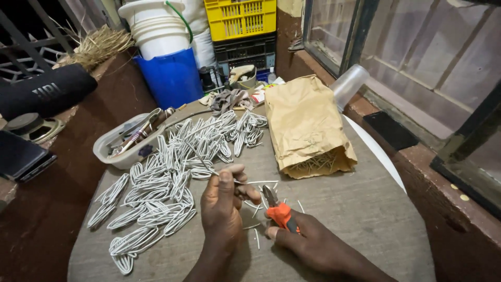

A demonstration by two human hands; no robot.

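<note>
White wire (pixel 209 166), a thin length, is pinched in the grip of the left hand (pixel 225 204) over the worktop (pixel 360 219); the right hand (pixel 305 237) is clamped on orange-handled cutters (pixel 279 211). Many folded wire bundles (pixel 167 172) lie heaped left, a few cut bits (pixel 257 237) below; more seems left. Open room lies right, short of the paper bag (pixel 305 125) and the worktop's edge

A brown paper bag (pixel 305 122) lies flat toward the desk's (pixel 360 219) far right edge, its open mouth facing the near side and showing thin nails inside. Off the desk's left edge, a dark-screened phone (pixel 21 156) rests on the reddish ledge (pixel 47 209).
</note>
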